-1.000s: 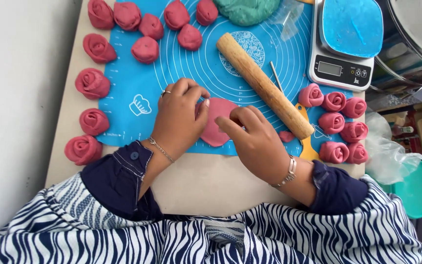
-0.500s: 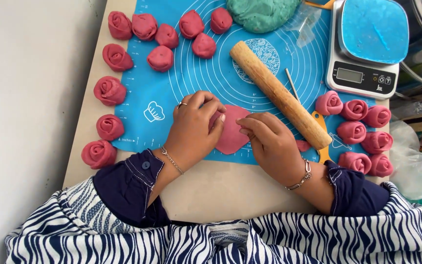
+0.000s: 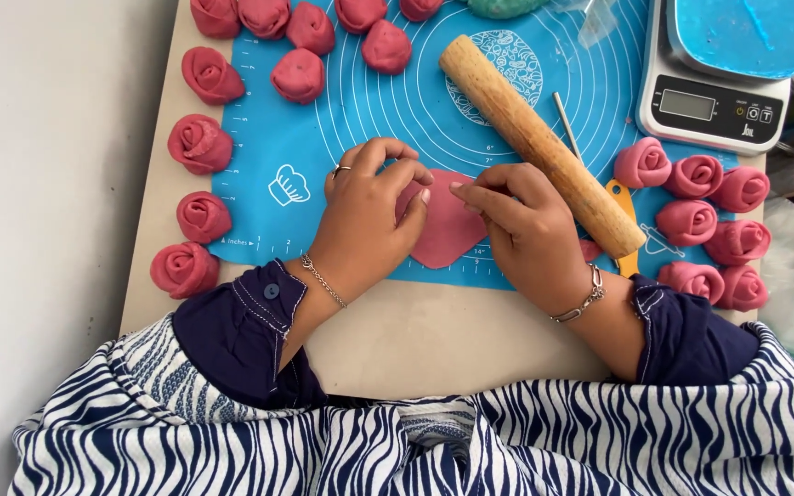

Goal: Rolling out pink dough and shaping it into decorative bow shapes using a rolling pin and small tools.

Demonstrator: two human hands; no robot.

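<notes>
A flat piece of pink dough (image 3: 448, 230) lies on the blue silicone mat (image 3: 360, 119) near the table's front edge. My left hand (image 3: 365, 216) rests on its left side, fingertips pinching the top edge. My right hand (image 3: 526, 230) covers its right side, thumb and forefinger pinching the same edge, almost touching the left fingers. A wooden rolling pin (image 3: 539, 142) lies diagonally just beyond my right hand.
Rose-shaped pink dough pieces (image 3: 199, 142) line the mat's left and top edges, and several more (image 3: 705, 220) sit at the right. A kitchen scale (image 3: 723, 69) with a blue tray stands top right. A teal dough lump (image 3: 503, 7) is at the top. An orange-handled tool (image 3: 625, 225) pokes out under the pin.
Both hands have kept working the pink dough, fingertips shifting up to its top edge. The view has drifted, so everything sits a bit further right and lower.
</notes>
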